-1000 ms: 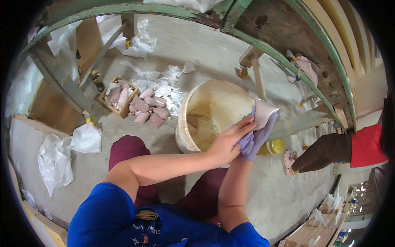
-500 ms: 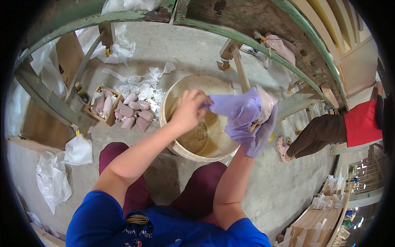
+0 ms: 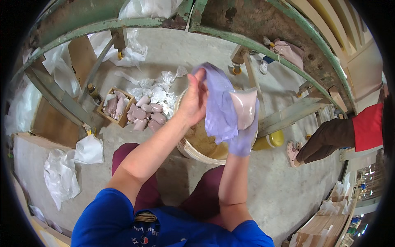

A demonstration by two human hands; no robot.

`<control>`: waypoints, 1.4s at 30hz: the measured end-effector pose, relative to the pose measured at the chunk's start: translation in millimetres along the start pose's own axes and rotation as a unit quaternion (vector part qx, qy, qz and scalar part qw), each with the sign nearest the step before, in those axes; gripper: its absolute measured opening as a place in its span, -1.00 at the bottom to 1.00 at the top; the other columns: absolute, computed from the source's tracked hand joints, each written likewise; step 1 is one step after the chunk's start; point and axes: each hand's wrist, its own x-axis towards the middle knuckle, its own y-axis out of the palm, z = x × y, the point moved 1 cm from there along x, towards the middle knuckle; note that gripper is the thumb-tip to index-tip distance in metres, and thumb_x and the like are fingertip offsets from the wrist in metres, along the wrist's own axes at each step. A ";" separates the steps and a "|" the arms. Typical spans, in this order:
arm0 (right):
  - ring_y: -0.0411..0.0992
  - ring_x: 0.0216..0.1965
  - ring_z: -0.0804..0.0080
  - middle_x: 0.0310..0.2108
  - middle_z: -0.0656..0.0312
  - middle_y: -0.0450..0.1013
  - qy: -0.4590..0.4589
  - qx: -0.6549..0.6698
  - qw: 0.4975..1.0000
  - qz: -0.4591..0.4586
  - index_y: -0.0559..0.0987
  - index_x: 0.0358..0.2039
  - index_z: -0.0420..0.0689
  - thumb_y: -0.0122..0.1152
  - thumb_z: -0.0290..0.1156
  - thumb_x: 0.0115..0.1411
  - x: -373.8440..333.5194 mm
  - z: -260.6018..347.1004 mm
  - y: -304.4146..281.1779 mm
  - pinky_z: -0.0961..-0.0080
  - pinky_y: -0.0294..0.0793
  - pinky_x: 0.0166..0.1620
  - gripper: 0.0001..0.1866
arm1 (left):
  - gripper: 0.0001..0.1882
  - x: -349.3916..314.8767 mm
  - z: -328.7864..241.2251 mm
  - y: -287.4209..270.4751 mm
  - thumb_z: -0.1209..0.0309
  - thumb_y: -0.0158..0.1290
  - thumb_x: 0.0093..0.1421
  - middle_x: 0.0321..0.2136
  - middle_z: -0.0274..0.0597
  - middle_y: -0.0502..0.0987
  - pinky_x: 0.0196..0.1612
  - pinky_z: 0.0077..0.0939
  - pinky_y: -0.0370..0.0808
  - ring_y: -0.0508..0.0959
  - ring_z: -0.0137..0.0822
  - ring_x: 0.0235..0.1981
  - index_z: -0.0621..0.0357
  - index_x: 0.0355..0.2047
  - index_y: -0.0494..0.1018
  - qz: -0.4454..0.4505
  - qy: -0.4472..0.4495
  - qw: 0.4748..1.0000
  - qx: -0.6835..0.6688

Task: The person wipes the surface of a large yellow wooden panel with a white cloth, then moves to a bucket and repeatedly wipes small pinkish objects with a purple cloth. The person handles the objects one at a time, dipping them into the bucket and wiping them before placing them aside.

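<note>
Against thin lavender cloth, a squashy-looking pink plastic pouch is needing cradling underneath; left hand is holding cloth, right hand hiding its grip.

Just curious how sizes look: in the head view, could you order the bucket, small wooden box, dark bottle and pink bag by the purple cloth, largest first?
Bucket, partly hidden
Small wooden box and pink bag: too alike to rank; the bag looks nearer
Dark bottle
</note>
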 end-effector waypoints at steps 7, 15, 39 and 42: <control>0.42 -0.19 0.36 -0.15 0.13 0.40 0.113 0.107 0.982 0.102 0.34 -0.04 -0.22 -0.21 -0.08 0.30 33.0 -20.2 -28.4 0.43 0.46 -0.11 -0.55 | -0.69 2.5 -9.5 -23.6 0.44 -0.12 0.27 -0.12 -0.17 0.42 0.00 -0.24 0.47 0.49 -0.26 -0.09 0.01 0.02 0.19 -0.033 -0.063 0.997 -0.009; 0.39 -0.09 0.27 -0.05 0.11 0.37 0.244 0.193 0.949 0.049 0.33 0.02 -0.22 -0.27 -0.04 0.32 26.0 -15.8 -15.1 0.34 0.43 -0.05 -0.49 | -0.36 -0.7 -14.0 -19.6 0.48 0.13 0.08 0.01 -0.30 0.32 0.08 -0.42 0.36 0.34 -0.39 0.06 0.02 0.13 0.09 0.040 -0.002 0.937 0.347; 0.38 -0.29 0.63 -0.30 0.33 0.43 0.198 -0.162 0.967 -0.001 0.48 -0.12 -0.20 -0.01 -0.21 0.26 8.9 -21.5 -0.8 0.63 0.39 -0.23 -0.66 | -0.81 12.8 -1.0 -42.0 0.46 -0.07 0.18 -0.45 -0.23 0.49 -0.27 -0.51 0.41 0.46 -0.45 -0.39 0.21 -0.21 0.41 -0.188 0.101 0.850 0.481; 0.38 -0.37 0.64 -0.37 0.35 0.43 0.217 -0.199 0.956 0.016 0.50 -0.22 -0.15 -0.02 -0.20 0.25 12.5 -4.5 -3.7 0.61 0.38 -0.28 -0.71 | -0.57 20.1 -40.0 -47.6 0.31 0.10 0.05 -0.32 -0.04 0.50 -0.11 -0.30 0.44 0.50 -0.26 -0.26 0.17 -0.06 0.37 -0.203 0.049 0.777 0.594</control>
